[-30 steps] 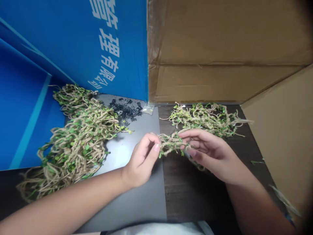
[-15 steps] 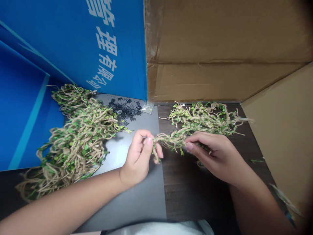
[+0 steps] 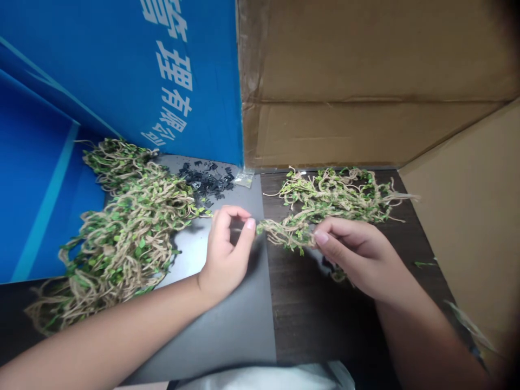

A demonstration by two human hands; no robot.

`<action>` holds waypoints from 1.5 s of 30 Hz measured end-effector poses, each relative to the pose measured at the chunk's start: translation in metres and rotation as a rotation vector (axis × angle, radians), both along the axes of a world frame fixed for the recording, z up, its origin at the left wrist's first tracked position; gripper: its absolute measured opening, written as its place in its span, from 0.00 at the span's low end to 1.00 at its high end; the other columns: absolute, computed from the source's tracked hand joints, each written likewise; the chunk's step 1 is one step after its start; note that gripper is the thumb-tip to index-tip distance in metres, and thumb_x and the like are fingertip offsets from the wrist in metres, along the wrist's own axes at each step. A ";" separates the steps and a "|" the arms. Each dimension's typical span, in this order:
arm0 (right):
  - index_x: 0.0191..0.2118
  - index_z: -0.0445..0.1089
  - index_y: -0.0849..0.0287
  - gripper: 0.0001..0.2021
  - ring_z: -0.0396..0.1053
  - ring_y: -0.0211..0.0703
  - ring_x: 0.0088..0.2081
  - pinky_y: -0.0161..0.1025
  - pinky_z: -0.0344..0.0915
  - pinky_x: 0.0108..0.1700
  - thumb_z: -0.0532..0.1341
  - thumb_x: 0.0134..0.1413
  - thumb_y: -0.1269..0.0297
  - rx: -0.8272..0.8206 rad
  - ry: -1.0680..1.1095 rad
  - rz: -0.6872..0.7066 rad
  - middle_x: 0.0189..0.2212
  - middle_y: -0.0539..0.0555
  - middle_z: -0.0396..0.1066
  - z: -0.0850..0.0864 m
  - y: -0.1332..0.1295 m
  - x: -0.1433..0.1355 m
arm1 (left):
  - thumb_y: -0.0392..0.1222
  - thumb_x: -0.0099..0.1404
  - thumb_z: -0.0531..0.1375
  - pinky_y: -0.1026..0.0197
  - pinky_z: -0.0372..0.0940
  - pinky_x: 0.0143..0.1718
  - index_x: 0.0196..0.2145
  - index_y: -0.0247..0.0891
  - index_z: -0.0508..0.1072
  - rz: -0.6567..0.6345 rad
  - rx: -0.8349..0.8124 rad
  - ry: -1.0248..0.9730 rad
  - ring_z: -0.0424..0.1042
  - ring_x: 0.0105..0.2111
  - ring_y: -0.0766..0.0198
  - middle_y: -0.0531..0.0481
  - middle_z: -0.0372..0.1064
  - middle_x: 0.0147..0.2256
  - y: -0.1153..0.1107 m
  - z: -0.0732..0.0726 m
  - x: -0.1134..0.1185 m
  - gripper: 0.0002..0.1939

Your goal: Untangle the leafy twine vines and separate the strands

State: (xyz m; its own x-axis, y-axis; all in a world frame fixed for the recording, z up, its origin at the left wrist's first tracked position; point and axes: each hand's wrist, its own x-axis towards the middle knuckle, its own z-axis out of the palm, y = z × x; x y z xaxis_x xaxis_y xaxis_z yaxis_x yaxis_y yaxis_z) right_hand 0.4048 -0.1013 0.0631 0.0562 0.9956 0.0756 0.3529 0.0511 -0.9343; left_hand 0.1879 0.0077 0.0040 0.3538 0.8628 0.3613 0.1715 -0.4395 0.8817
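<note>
While hands (image 3: pixel 359 257) flank leafy twine (image 3: pixel 284 233), cardboard (image 3: pixel 365 59) edges the dark tabletop (image 3: pixel 317 319)

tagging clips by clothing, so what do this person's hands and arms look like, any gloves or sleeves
The left hand and right hand are bare, with no gloves or rings visible. Both forearms show no sleeves, watch or bracelet. Pale fabric, probably clothing, shows at the bottom edge.

Over the head feed, I recorded what appeared a makeshift workshop bay: a blue lettered panel (image 3: pixel 215 81) and taped brown cardboard (image 3: pixel 345 59) enclosed a worktop (image 3: pixel 231 336), where leafy twine (image 3: pixel 134 233) lay heaped near scattered black scraps (image 3: pixel 205 181).
</note>
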 end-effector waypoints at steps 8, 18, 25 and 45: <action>0.31 0.70 0.58 0.17 0.64 0.30 0.24 0.30 0.59 0.29 0.59 0.75 0.62 0.040 0.044 -0.016 0.22 0.45 0.68 -0.013 0.002 -0.026 | 0.34 0.65 0.68 0.54 0.62 0.46 0.42 0.39 0.71 -0.288 0.459 0.058 0.70 0.39 0.61 0.50 0.72 0.37 -0.012 0.010 -0.006 0.11; 0.29 0.70 0.60 0.22 0.63 0.31 0.24 0.32 0.57 0.29 0.55 0.77 0.58 -0.043 0.030 0.108 0.22 0.46 0.66 -0.019 0.002 -0.030 | 0.33 0.67 0.67 0.57 0.62 0.44 0.40 0.37 0.72 -0.301 0.369 0.075 0.71 0.37 0.65 0.51 0.73 0.35 -0.011 0.009 -0.004 0.07; 0.30 0.71 0.61 0.24 0.63 0.30 0.23 0.30 0.58 0.27 0.54 0.78 0.54 -0.152 0.144 0.173 0.22 0.47 0.66 -0.021 0.004 -0.024 | 0.32 0.70 0.64 0.59 0.64 0.45 0.41 0.36 0.73 -0.364 0.308 0.065 0.71 0.39 0.66 0.51 0.72 0.37 -0.008 0.008 -0.004 0.04; 0.37 0.73 0.59 0.14 0.68 0.36 0.28 0.35 0.63 0.32 0.56 0.76 0.60 -0.011 -0.135 0.112 0.27 0.49 0.71 -0.024 0.005 -0.022 | 0.32 0.71 0.61 0.60 0.64 0.43 0.39 0.36 0.71 -0.400 0.208 0.077 0.69 0.35 0.67 0.51 0.70 0.35 -0.008 0.007 -0.002 0.02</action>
State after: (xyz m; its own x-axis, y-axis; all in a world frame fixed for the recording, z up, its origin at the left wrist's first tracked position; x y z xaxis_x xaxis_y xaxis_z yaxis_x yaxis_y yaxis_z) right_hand 0.3827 -0.0963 0.0391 -0.0651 0.9958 0.0638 0.4681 0.0869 -0.8794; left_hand 0.1859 -0.0003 0.0111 0.6772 0.5647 0.4717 0.0138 -0.6507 0.7592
